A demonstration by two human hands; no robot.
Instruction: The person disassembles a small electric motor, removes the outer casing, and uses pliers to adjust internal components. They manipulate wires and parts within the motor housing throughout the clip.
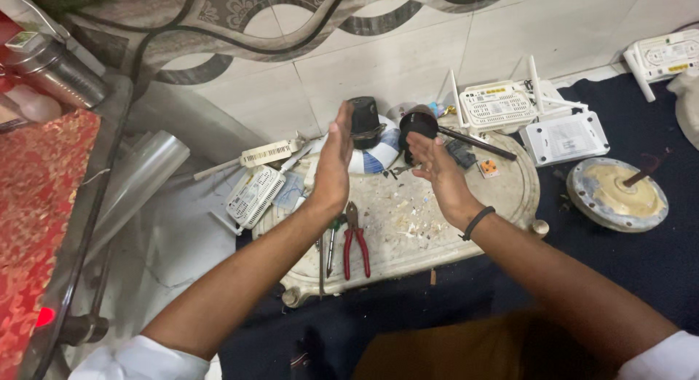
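Both hands are open and empty, palms facing: left hand [333, 161], right hand [437, 177], raised over a round pale surface [408, 242]. Between and behind them stand two dark cylindrical parts [364, 121], partly hidden by fingers. Red-handled pliers [356, 242] lie near the front edge, left of centre. White routers [502, 103] crowd the far rim.

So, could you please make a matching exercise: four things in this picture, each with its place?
Things:
1. pliers
2. black wristband
3. round metal disc
4. left hand

Places:
A. on the dark cloth, right of the work board
B. on the right wrist
C. raised open, facing the right hand
D. lying on the board, near the left forearm

Pairs: 1-D, 2-B, 3-A, 4-C
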